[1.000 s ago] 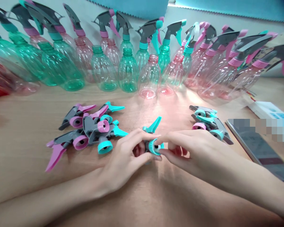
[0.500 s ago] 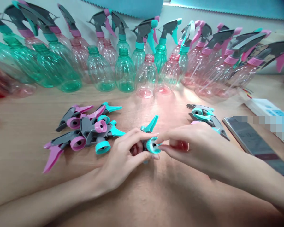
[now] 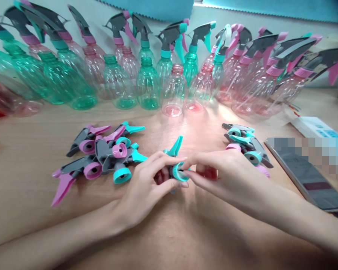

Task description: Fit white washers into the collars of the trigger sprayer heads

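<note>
A grey spray head with a teal collar [image 3: 180, 172] and teal trigger [image 3: 176, 145] lies in my left hand [image 3: 146, 183], fingers wrapped round its body. The collar's open end faces right. At that opening, my right hand [image 3: 225, 172] pinches with thumb and forefinger, tips just inside the rim. Whatever sits between those fingertips is too small or hidden to make out. Left of my hands is a pile of pink and teal spray heads [image 3: 101, 153]. Beyond my right hand lies a smaller group of spray heads [image 3: 243, 140], partly covered by that hand.
Open-necked green bottles [image 3: 148, 84] and pinkish clear bottles [image 3: 174, 92] stand across the back of the table [image 3: 169, 240]. Several bottles behind and to the right carry fitted spray heads [image 3: 169, 37]. A phone [image 3: 310, 176] and a white power strip [image 3: 312, 127] lie at the right.
My right hand has shifted slightly left, fingertips further into the collar. The spray head has tilted and moved a little left in my left hand. More of the right-hand group shows.
</note>
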{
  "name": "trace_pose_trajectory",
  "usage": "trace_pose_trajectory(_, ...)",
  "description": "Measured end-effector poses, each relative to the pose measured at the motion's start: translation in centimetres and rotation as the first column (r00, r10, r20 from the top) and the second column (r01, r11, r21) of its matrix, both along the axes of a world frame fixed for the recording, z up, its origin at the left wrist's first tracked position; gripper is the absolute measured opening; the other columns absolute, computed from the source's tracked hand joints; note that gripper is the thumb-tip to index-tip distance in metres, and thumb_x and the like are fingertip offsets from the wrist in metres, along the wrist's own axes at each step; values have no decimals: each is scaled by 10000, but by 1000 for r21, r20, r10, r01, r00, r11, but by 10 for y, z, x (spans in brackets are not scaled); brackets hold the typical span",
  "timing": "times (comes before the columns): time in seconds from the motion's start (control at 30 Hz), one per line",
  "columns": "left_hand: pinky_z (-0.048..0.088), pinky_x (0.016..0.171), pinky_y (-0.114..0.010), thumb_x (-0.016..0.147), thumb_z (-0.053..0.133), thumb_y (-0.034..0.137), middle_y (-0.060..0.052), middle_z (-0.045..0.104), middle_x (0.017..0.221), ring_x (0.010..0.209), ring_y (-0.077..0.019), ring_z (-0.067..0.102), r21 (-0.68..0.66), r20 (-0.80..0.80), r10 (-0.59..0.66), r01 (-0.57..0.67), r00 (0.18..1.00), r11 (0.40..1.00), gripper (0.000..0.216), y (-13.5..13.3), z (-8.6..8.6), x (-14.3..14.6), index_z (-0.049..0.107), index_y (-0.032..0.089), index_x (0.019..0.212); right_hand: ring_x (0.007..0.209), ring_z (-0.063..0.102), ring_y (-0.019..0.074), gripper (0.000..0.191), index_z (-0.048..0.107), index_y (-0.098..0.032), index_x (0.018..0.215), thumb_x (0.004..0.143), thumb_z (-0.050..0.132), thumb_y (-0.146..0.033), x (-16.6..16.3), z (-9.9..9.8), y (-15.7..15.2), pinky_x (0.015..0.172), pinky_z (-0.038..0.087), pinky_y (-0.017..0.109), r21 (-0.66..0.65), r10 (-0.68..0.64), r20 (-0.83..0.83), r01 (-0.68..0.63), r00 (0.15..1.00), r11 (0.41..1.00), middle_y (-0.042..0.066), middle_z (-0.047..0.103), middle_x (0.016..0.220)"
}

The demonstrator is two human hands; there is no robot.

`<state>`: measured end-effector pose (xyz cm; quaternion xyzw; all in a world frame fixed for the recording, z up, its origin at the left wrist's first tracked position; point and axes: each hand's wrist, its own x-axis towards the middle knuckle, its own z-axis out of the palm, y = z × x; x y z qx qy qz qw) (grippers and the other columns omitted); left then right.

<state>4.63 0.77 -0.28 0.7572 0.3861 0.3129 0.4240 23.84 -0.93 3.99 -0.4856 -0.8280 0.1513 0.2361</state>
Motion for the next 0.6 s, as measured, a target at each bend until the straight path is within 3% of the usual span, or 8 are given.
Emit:
trace_pose_trajectory(0.1,376,543,-197,797,647,60,38,506,806,625,-83,468,7,-8,1,-1,1000,1000,378,-1,1,0,618,279,1103,440,421,66,134,653,-213,704,752,600,-99,3,5,2,478,285,208,-14,38,69,-37,997,999,-89,530,509)
trace_pose_trajectory(0.27,391,548,-194,791,645,43,36,514,811,630,-85,472,51,-2,8,-7,1000,999,422,2,-1,-1,614,285,1135,468,446,93,176,676,-180,920,794,561,-135,-2,-2,0,485,301,222,13,16,66,-17,998,1000,-54,553,561)
trace_pose_trajectory(0.37,404,538,-187,816,641,88,30,525,841,623,-80,480,92,-3,5,-5,1000,996,400,0,-1,0,597,286,1161,493,483,96,141,664,-173,906,814,563,-139,-2,-1,-1,496,305,222,12,30,80,-31,996,999,-40,585,597)
trace_pose_trajectory(0.47,436,565,-194,845,627,145,9,551,923,634,-81,498,242,-58,-33,46,998,969,348,-2,6,-2,589,276,1166,509,497,88,81,640,-188,837,831,567,-153,1,7,-4,500,295,214,61,67,88,-72,994,996,-48,584,602)
trace_pose_trajectory(0.6,484,686,-226,882,561,156,-9,580,1042,812,-129,578,466,-235,-27,137,972,874,330,0,24,-17,571,291,1183,514,485,78,72,625,-217,846,850,564,-180,6,18,-10,510,309,198,153,87,43,-92,995,984,-66,572,600)
